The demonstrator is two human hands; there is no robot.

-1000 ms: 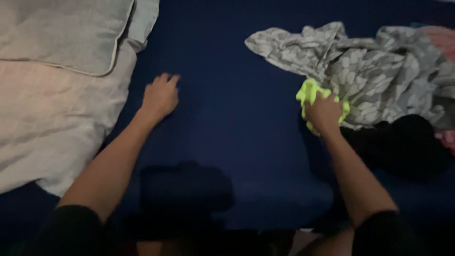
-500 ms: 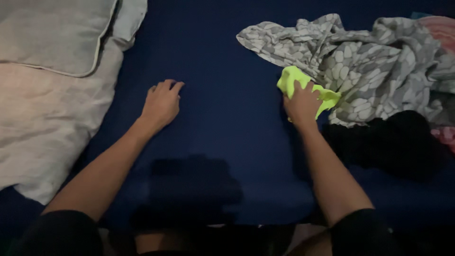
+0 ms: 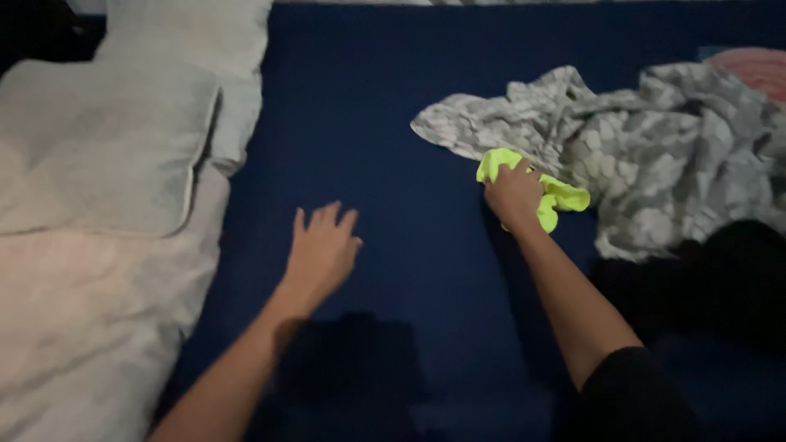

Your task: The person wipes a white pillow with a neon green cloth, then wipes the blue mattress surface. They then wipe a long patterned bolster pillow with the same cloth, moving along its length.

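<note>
On the dark blue bed sheet (image 3: 393, 123), near the right side of the bed, the right hand (image 3: 514, 195) is closed around a small bright yellow-green cloth (image 3: 557, 199). The fingers are curled over the cloth and press it against the sheet, so that only its upper edge and its right part come out from under the hand. This cloth lies just at the lower left edge of a crumpled grey patterned garment (image 3: 622, 155) and touches it. The garment spreads toward the right edge of the bed, and a pink piece of fabric (image 3: 753, 69) shows behind it in the far right corner. Below the grey garment there is a black piece of clothing (image 3: 720, 278), hard to see in the low light. The left hand (image 3: 321, 250) is well apart from the right one, near the middle of the bed. It is open, with the fingers spread and pointing away from the person, and it holds nothing; I cannot tell if the palm rests on the sheet or is a little above it. Along the left edge of the bed lie a grey pillow (image 3: 98, 147) and a pale blanket (image 3: 90, 319) under it.
</note>
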